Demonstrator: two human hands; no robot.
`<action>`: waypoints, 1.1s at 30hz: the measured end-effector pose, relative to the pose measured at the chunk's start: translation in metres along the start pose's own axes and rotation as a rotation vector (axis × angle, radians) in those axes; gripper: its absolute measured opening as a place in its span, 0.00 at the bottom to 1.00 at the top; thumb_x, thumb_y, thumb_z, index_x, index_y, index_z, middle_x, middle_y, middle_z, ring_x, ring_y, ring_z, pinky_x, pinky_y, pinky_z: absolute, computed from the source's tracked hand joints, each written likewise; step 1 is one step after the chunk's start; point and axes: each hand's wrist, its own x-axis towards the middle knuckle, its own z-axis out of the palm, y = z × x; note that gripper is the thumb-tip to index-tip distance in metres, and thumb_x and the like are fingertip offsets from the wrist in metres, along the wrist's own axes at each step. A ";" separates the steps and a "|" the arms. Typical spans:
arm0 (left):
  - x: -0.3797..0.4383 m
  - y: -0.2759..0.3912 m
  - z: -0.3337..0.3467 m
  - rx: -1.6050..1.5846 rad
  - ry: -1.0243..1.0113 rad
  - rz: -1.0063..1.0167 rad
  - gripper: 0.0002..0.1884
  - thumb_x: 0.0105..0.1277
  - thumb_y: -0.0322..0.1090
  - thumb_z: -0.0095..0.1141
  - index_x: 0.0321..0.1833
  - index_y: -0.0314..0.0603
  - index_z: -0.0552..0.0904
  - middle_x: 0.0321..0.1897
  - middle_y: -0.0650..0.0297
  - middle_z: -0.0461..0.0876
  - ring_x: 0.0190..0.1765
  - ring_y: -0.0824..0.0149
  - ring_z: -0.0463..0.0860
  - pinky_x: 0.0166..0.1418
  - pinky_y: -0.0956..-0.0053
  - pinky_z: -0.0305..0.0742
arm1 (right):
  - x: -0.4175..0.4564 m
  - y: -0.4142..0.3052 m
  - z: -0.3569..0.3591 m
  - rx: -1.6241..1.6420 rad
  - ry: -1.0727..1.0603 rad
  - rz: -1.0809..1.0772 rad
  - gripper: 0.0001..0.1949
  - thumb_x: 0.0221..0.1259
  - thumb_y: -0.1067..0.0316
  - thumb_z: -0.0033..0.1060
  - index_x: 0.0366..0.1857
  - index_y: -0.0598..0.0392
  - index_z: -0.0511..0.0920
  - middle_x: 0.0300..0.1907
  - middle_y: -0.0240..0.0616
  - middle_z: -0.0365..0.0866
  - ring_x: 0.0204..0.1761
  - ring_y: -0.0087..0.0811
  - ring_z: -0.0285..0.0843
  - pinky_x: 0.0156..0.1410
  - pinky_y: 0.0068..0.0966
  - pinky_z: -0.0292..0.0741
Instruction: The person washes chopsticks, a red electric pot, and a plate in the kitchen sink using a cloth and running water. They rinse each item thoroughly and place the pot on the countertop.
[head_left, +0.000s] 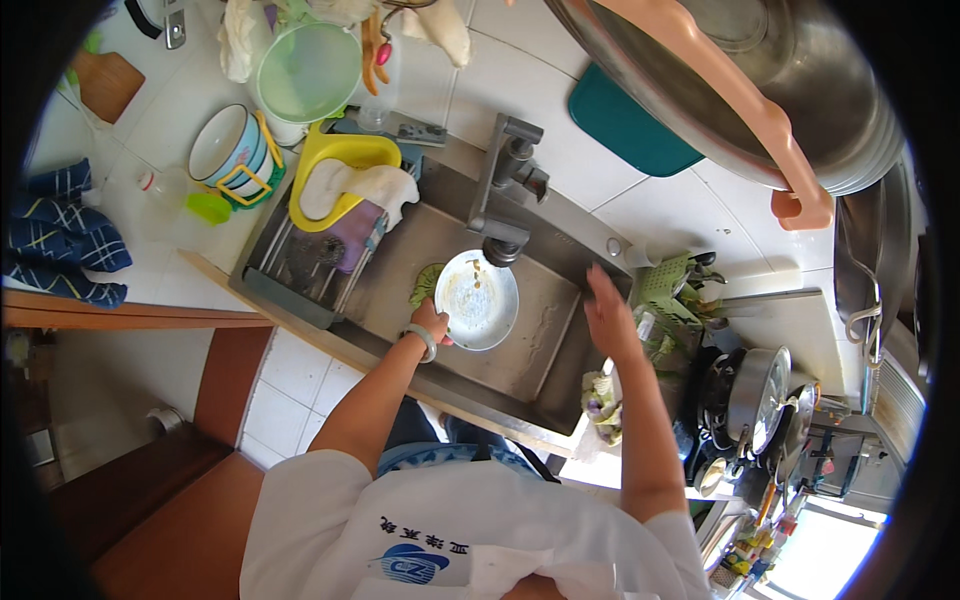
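My left hand (430, 324) grips the lower left rim of a shallow white dish (480, 304). Brownish and yellowish food residue marks the inside of the dish. It is held over the stainless steel sink (465, 367), just below the grey faucet (501, 244); no running water can be made out. A green leaf (426, 281) shows beside the dish, partly hidden by it. My right hand (609, 319) is slightly blurred over the sink's right edge, fingers extended, with nothing seen in it.
A yellow drain basket (311, 206) with white cloths (360, 187) sits over the sink's left end. Enamel bowls (225, 150) stand farther left. At right are a green perforated holder (667, 289) and a lidded pot (757, 401). A large metal basin (720, 97) overhangs the upper right.
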 end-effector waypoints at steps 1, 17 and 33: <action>-0.007 0.005 -0.013 0.013 0.004 0.013 0.16 0.60 0.26 0.45 0.50 0.28 0.63 0.44 0.46 0.75 0.28 0.56 0.83 0.21 0.71 0.81 | 0.031 -0.019 -0.003 -0.038 -0.050 0.022 0.25 0.52 0.75 0.49 0.58 0.56 0.64 0.64 0.44 0.59 0.53 0.47 0.71 0.55 0.39 0.70; 0.003 0.016 -0.035 -0.441 -0.330 -0.135 0.20 0.57 0.25 0.40 0.55 0.36 0.65 0.40 0.49 0.77 0.30 0.57 0.83 0.29 0.70 0.83 | 0.148 -0.039 0.037 -0.167 -0.032 0.300 0.16 0.63 0.53 0.42 0.51 0.42 0.73 0.56 0.32 0.72 0.49 0.43 0.75 0.52 0.36 0.72; 0.014 0.025 -0.032 -0.496 -0.382 -0.261 0.25 0.49 0.23 0.47 0.55 0.39 0.65 0.40 0.55 0.75 0.40 0.55 0.80 0.44 0.57 0.80 | 0.055 -0.052 0.098 0.067 0.112 0.378 0.06 0.52 0.76 0.49 0.32 0.58 0.77 0.34 0.50 0.78 0.37 0.50 0.77 0.40 0.37 0.74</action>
